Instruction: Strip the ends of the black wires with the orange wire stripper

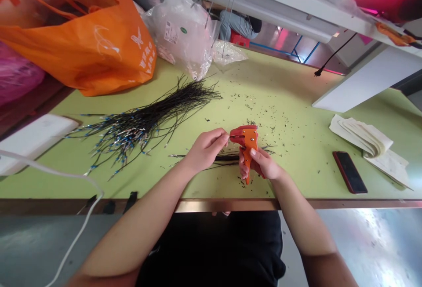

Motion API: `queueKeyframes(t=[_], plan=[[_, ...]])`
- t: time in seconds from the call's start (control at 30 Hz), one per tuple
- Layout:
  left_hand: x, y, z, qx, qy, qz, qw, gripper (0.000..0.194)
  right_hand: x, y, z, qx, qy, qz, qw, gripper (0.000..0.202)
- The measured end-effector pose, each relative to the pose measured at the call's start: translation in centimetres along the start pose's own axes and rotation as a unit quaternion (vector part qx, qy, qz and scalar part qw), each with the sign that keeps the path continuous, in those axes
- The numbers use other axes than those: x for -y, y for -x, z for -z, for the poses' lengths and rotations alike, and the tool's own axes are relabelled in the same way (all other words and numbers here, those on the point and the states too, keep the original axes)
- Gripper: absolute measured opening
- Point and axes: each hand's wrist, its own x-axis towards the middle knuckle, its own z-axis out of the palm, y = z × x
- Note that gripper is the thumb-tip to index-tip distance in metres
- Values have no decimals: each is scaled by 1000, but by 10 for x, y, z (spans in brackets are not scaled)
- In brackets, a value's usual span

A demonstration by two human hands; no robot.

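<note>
My right hand [265,164] is wrapped round the handle of an orange and red wire stripper [249,139], held upright above the table with its jaw end toward the left. My left hand [207,148] pinches a thin black wire at the mouth of the tool; the wire's end lies in the jaws. Below both hands a small bunch of black wires [227,158] lies across the table, partly hidden by them. Farther left rests a large bundle of black wires [165,113], many with blue and silver ends.
Black wire scraps [252,109] are scattered over the green table [280,80]. An orange bag [121,54] and clear plastic bags [184,32] stand at the back left. A phone [349,172] and folded paper [365,139] lie right. A person [239,25] sits beyond the table.
</note>
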Motion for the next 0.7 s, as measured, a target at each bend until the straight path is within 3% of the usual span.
queueKeyframes(t=[0.53,0.7], plan=[[-2,-1,-4,-56,-82,-29,995,42,-9,-8,-15,-124,41,43,991,57],[0,-2,-4,-72,-83,-33,993,40,-8,-11,-9,-70,6,45,997,56]])
